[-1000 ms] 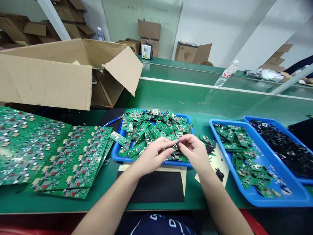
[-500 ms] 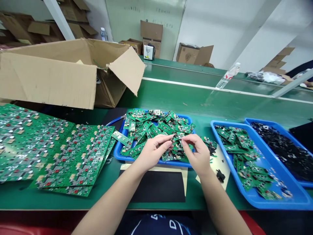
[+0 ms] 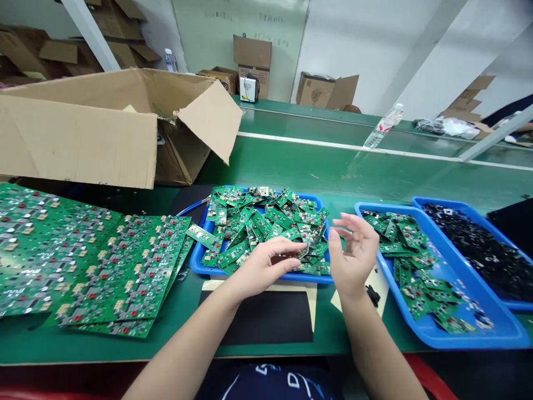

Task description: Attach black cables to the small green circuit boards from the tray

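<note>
My left hand (image 3: 266,261) pinches a small green circuit board (image 3: 308,248) over the front edge of the middle blue tray (image 3: 197,262), which is heaped with several small boards. My right hand (image 3: 353,253) is beside it, fingers spread and holding nothing, between that tray and the blue tray (image 3: 420,328) of small boards on the right. A black mat (image 3: 266,319) lies on the green bench under my wrists.
Large green panel boards (image 3: 83,261) are stacked at left. An open cardboard box (image 3: 95,128) stands behind them. A far-right blue tray (image 3: 478,250) holds black parts. A plastic bottle (image 3: 381,125) lies on the conveyor behind. A small black part (image 3: 373,294) rests by my right wrist.
Both hands were pinching one small board together. My right hand has let go and swung right with its fingers spread; my left hand keeps the board.
</note>
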### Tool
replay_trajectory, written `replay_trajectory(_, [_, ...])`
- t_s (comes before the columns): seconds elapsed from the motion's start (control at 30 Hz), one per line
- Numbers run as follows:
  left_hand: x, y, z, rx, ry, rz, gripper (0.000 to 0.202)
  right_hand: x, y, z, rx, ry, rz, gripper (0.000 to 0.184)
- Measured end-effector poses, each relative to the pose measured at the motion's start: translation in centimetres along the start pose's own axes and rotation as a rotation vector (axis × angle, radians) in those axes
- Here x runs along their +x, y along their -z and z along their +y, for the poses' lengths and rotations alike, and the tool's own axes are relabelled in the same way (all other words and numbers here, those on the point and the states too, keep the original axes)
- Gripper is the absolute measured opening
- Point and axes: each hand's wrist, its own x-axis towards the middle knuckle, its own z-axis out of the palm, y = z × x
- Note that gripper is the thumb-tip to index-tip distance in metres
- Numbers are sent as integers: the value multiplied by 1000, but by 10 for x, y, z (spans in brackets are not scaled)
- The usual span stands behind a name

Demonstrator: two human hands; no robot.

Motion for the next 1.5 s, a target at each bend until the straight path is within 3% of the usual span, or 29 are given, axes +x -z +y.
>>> replay_trajectory(0.07, [0,1,-3,-44,-23,100,32,3,2,-3,65,-152,-78,21])
replay_trajectory(0.13, [2,3,-5,-20,-77,186,32,4,3,-7,125,-267,-256,12])
replay_trajectory(0.23, [3,5,-4,112,-164,228,28,3,2,-13,158,-279,-442,11])
replay_trajectory(0.47, [2,4,-6,276,-275,152,28,3,-1,-17,118,-174,-469,13])
replay_trajectory(0.73, [1,0,-7,292,-267,160,29,2,-1,-16,90,51,-343,12])
replay_trajectory(0.9, [2,3,-7,356,-369,241,29,4,6,-16,188,122,-444,23])
replay_trajectory(0.97, [2,7,-6,393,-415,329,29,4,8,-14,354,-59,-462,21])
replay_trajectory(1.03, [2,9,-6,439,-457,396,30,3,6,-10,512,-346,-427,14])
replay_trajectory(1.13, [2,10,-8,561,-549,415,31,4,-1,-5,575,-633,-452,35])
replay_trajectory(1.27, [1,6,-12,762,-662,368,32,6,-6,-6,583,-797,-619,52])
replay_trajectory(1.5, [1,7,-12,912,-713,321,33,6,-2,-11,602,-912,-675,36])
